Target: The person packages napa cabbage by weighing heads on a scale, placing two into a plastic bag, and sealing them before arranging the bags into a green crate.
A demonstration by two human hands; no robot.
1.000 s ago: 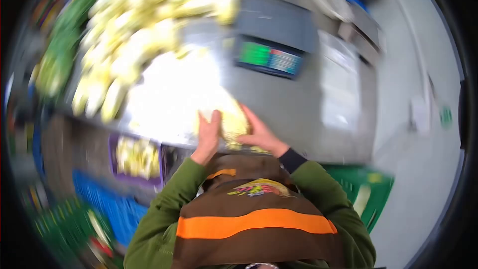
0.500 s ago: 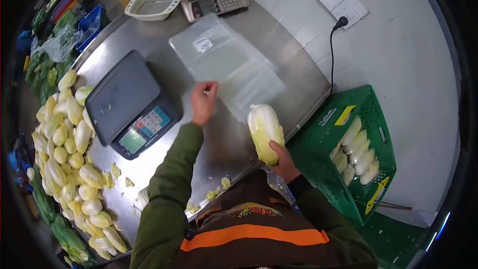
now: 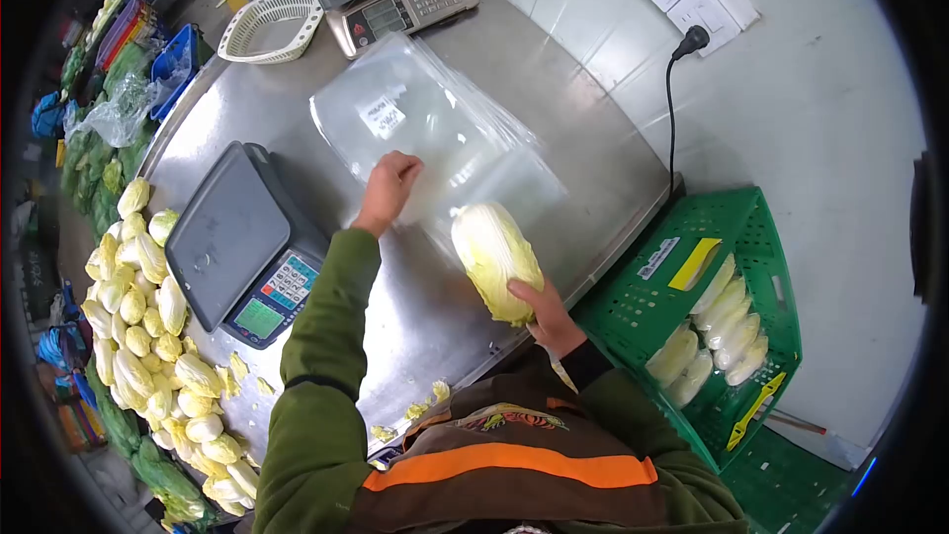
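My right hand (image 3: 550, 316) grips the lower end of a napa cabbage (image 3: 494, 262), pale yellow with a white base that points away from me. The cabbage is held above the table's near right part, over the near edge of a stack of clear plastic bags (image 3: 425, 104). A white label (image 3: 383, 117) shows on the stack. My left hand (image 3: 390, 193) is closed in a pinch at the left near side of the bags. Whether a bag's film is between its fingertips I cannot make out.
Left of my arm stands a grey digital scale (image 3: 232, 237), beside a heap of small napa cabbages (image 3: 148, 336). At the back are a second scale (image 3: 405, 5) and a white basket (image 3: 237, 44). To the right, a green crate (image 3: 633, 326) holds several wrapped cabbages (image 3: 736, 326).
The view has shifted slightly. My right hand has carried the cabbage a little left, closer over the bags. My left hand stays pinched and has shifted slightly left in view.
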